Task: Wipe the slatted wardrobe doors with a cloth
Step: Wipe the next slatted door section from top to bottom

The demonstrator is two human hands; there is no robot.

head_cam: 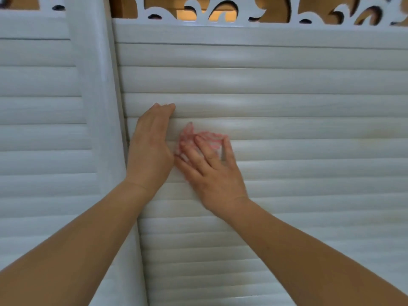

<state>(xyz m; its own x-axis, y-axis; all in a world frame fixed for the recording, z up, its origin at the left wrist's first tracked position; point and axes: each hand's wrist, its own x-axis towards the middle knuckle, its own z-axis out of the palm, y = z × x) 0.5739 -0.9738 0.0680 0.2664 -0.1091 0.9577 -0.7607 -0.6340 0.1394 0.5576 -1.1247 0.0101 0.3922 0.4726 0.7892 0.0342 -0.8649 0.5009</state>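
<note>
Taking the upright white frame post [97, 129] between the two doors as the landmark: to its left hangs the left slatted door [37, 133], its horizontal white slats running off the edge of view.

Just right of the post begins the right slatted door [298, 102], which fills most of the view. Along the top of it, up and to the right of the post, runs a white cut-out scroll panel [198, 12] with warm brown and yellow showing through the openings.

The left hand [150, 149] lies against the right door just beside the post, fingers straight and together, pointing up, the fingertips reaching onto a slat; it holds nothing and seems to rest flat on the slats.

Further right of the post, almost touching the left hand, the right hand [209, 171] has its fingers spread and straight, pressing a cloth [199, 138] onto the slats. The cloth looks pale with a pink-red pattern or edging, but it is blurred and nearly the colour of the door, so its outline is hard to make out; it shows between and beyond the fingers. Both bare forearms come up from the lower corners of the view.
</note>
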